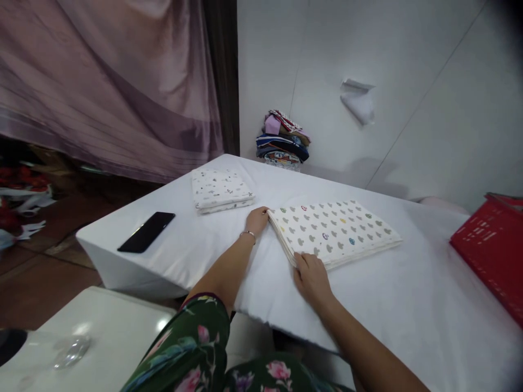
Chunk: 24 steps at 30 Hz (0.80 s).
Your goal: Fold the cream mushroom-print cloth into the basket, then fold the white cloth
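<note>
A folded white cloth (333, 231) printed with grey and coloured mushroom-like shapes lies on the white-covered table (388, 305). My left hand (257, 220) grips its far left corner, the fingers closed on the layered edge. At the near left corner, my right hand (311, 275) pinches the same cloth, fingers on top and the thumb hidden from view. Beyond my left hand, a second folded cloth (222, 188), white with small dark prints, rests apart from the first.
A black phone (147, 232) lies near the table's left edge. Behind the table, folded clothes (283, 141) are piled against the wall. A red plastic basket (492, 250) stands at the right. At lower left is a white surface (110, 321) with a clear glass-like object (72, 351).
</note>
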Each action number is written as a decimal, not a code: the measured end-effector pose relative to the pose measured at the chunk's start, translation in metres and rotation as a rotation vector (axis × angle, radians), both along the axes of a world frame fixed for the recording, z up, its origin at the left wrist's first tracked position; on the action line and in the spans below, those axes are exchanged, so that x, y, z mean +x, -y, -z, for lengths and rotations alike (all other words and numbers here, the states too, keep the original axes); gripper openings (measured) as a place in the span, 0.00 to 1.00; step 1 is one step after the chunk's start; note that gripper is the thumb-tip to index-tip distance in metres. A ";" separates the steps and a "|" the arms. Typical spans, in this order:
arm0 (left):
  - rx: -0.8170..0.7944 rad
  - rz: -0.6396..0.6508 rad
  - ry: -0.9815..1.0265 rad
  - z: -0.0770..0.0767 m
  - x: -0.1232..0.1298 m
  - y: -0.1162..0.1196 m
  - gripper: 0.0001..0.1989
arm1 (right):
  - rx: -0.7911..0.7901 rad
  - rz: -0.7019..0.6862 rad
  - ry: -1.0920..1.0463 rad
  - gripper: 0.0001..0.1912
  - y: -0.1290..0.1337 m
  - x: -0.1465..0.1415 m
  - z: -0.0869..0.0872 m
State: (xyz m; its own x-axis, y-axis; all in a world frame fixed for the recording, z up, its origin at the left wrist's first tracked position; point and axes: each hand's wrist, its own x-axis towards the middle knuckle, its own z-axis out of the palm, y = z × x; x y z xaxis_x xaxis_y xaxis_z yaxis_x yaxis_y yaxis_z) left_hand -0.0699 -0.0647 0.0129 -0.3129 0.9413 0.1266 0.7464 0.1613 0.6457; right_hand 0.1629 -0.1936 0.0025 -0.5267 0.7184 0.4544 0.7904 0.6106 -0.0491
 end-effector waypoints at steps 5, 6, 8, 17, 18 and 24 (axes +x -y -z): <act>-0.013 -0.017 -0.038 -0.001 0.004 -0.004 0.14 | 0.006 -0.013 0.015 0.17 0.000 0.000 0.002; -0.011 -0.010 -0.044 -0.001 0.004 -0.004 0.14 | 0.006 -0.012 0.014 0.17 0.000 0.000 0.002; 0.001 0.016 -0.051 0.000 0.001 -0.004 0.14 | 0.008 -0.013 0.012 0.17 0.000 0.001 0.004; 0.070 0.178 -0.040 0.005 -0.011 0.007 0.22 | 0.009 -0.018 0.001 0.16 -0.001 0.001 0.006; 0.091 0.206 -0.051 0.005 -0.011 0.008 0.23 | 0.010 -0.018 0.001 0.16 -0.001 0.001 0.007; 0.135 0.275 -0.141 0.006 -0.006 0.009 0.20 | 0.026 0.006 0.003 0.16 -0.001 -0.002 0.007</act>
State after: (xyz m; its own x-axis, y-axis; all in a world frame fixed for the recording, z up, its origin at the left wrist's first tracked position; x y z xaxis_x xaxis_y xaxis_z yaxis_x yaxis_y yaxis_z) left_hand -0.0757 -0.0735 0.0074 -0.0206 0.9597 0.2801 0.8335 -0.1383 0.5349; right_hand 0.1609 -0.1925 -0.0045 -0.5235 0.7097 0.4715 0.7944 0.6066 -0.0312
